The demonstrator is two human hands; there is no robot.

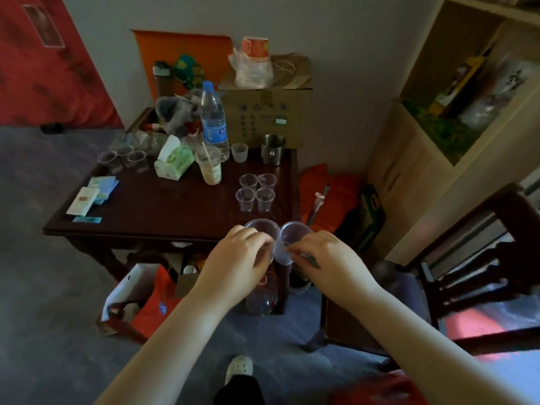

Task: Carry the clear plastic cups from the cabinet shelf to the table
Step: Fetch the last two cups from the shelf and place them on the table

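My left hand (239, 255) grips a clear plastic cup (263, 229), and my right hand (327, 255) grips a second clear cup (293, 232). Both cups are upright, rims touching, held just over the near right edge of the dark wooden table (152, 206). Several more clear cups (256, 195) stand in a tight cluster on the table's right side, a little beyond my hands. Another group of clear cups (125, 157) stands at the far left corner. The light wooden cabinet (438, 159) with open shelves rises at the right.
On the table stand a water bottle (214, 118), a tissue box (172, 163), a drink cup with a straw (209, 168), a metal mug (272, 149), a cardboard box (267, 115) and paper packets (90, 197). A dark chair (473, 258) stands right; boxes lie underneath.
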